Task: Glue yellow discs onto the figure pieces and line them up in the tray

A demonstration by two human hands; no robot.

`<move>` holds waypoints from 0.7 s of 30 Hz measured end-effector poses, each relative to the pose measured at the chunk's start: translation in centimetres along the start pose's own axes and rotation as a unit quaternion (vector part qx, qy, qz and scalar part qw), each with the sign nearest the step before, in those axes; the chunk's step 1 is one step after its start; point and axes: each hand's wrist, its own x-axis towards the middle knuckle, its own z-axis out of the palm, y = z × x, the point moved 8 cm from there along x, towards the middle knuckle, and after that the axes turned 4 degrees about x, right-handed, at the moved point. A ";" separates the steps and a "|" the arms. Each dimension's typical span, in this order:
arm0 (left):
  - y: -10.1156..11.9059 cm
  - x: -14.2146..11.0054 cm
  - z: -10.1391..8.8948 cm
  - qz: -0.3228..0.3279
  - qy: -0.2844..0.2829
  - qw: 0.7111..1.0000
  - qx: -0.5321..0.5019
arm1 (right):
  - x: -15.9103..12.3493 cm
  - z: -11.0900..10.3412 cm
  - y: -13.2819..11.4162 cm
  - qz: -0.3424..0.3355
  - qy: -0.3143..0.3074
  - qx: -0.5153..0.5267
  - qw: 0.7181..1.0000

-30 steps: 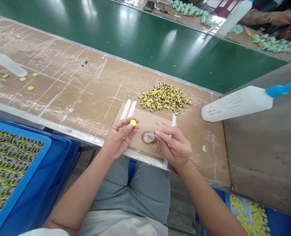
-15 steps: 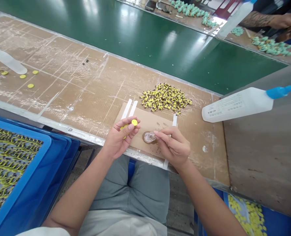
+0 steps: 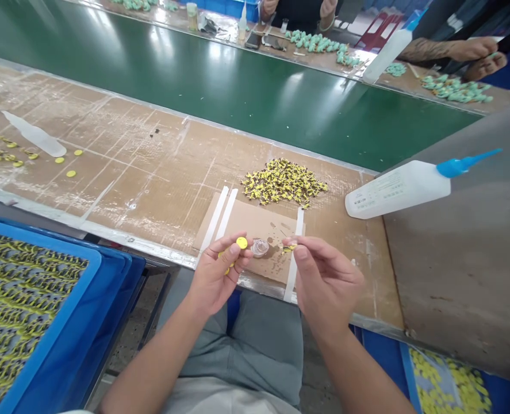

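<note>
My left hand pinches a few flat yellow discs, one of them showing at the fingertips. My right hand holds a small yellow-and-black piece between thumb and forefinger. That piece is just right of a small clear cap with glossy glue in it, which stands on a brown cardboard sheet. Brown specks mark the cardboard around the cap. Beyond the sheet lies a heap of similar yellow-and-black pieces.
A white glue bottle with a blue nozzle lies at right. A blue crate of yellow-and-black parts stands at left, and another holds yellow discs. Beyond a green conveyor belt, a co-worker's hands work near green pieces.
My right hand has moved right, away from the glue cap, and the small piece now shows in its fingers. The view has tilted up, showing more of the far bench.
</note>
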 end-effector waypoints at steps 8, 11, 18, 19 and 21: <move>-2.3 -2.6 1.8 -0.019 -0.020 1.000 0.001 | -2.6 1.8 -2.0 -0.046 -0.010 -0.028 0.998; -2.6 -3.0 1.7 -0.018 -0.019 1.000 0.008 | -3.1 1.5 -1.8 -0.052 -0.009 -0.039 0.998; -3.0 -3.2 1.6 -0.020 -0.011 1.000 0.009 | -3.6 1.0 -2.0 -0.067 -0.002 -0.057 0.996; -3.0 -3.2 1.6 -0.019 -0.012 1.000 0.009 | -3.6 1.0 -2.0 -0.067 -0.003 -0.060 0.996; -3.1 -3.2 1.6 -0.018 -0.013 1.000 0.009 | -3.7 1.0 -2.1 -0.072 -0.003 -0.067 0.995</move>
